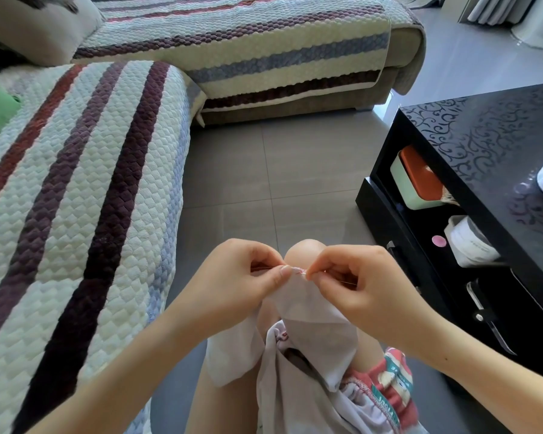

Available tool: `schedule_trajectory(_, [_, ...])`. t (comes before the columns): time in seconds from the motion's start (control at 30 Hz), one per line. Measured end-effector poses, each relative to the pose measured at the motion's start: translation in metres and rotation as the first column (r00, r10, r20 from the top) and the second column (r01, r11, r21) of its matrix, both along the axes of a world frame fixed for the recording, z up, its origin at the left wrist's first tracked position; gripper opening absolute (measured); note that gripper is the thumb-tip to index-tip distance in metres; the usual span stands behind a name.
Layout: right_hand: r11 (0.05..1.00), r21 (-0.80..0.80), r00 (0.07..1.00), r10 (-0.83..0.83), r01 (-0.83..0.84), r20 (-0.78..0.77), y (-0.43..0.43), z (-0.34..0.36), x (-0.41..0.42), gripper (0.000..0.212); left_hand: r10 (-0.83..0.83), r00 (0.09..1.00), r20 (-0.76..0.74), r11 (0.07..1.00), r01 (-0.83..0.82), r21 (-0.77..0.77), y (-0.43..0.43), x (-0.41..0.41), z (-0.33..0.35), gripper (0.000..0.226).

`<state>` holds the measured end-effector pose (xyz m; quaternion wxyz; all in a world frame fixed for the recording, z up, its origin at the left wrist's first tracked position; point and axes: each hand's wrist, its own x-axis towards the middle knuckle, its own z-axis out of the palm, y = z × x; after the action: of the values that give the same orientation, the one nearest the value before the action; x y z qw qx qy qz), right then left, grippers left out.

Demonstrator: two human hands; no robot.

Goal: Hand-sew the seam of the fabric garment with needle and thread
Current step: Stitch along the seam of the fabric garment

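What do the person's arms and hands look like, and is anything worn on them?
Both hands are bare: the left hand and the right hand show no gloves, rings or watch. The left forearm and the right forearm are without sleeves as far as the view reaches. The nails look short and unpainted. A small dark spot marks the right forearm.

A home living room, striped quilted sofa (85, 189), cushion (35, 29), grey tiled floor (279, 170), glossy black coffee counter (489, 145), curtains (496, 9)

Thin matt cloth garment (304, 333), glossy black table (483, 145)
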<state>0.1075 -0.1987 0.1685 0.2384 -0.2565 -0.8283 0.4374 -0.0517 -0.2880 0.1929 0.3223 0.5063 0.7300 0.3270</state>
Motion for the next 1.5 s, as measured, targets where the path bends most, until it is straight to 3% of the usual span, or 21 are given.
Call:
schedule_trajectory(0.17, [0.98, -0.19, 0.997, 0.051, -0.062, -0.059, 0.005, 0.004, 0.005, 0.02, -0.009, 0.986, 0.164, 0.999, 0.015, -0.039, -0.001, -0.002, -0.001, 0.012])
schedule_trajectory(0.4, [0.865, -0.484, 0.985, 0.059, -0.133, -0.165, 0.008, 0.009, 0.006, 0.022, -0.047, 0.877, 0.479, 0.996, 0.074, -0.039, -0.003, -0.007, 0.0, 0.015])
schedule_trajectory(0.53, [0.819, -0.549, 0.977, 0.062, -0.167, -0.205, 0.009, 0.006, 0.007, 0.027, -0.05, 0.826, 0.562, 0.996, 0.082, -0.032, -0.004, -0.01, 0.0, 0.015])
schedule_trajectory(0.7, [0.795, -0.57, 0.972, 0.108, -0.209, -0.207, 0.009, 0.005, 0.004, 0.027, -0.07, 0.813, 0.578, 0.991, 0.121, -0.049, -0.003, -0.008, 0.001, 0.013])
schedule_trajectory(0.87, [0.817, -0.534, 0.974, 0.153, -0.219, -0.164, 0.014, 0.002, 0.007, 0.006, -0.031, 0.809, 0.586, 0.997, 0.065, -0.037, -0.003, -0.01, -0.002, 0.015])
schedule_trajectory(1.07, [0.863, -0.481, 0.984, 0.089, -0.153, -0.153, 0.017, -0.004, 0.007, 0.021, 0.013, 0.82, 0.573, 0.999, 0.018, -0.049, 0.004, 0.0, -0.008, 0.013])
schedule_trajectory(1.17, [0.868, -0.478, 0.978, 0.039, -0.135, -0.205, 0.014, -0.007, 0.0, 0.011, 0.057, 0.866, 0.496, 0.998, -0.042, -0.043, 0.012, 0.005, -0.011, 0.01])
schedule_trajectory(1.5, [0.911, -0.403, 0.978, 0.0, -0.087, -0.21, 0.018, -0.007, 0.003, 0.01, 0.046, 0.885, 0.464, 0.999, -0.043, -0.016, 0.017, 0.01, -0.01, 0.015])
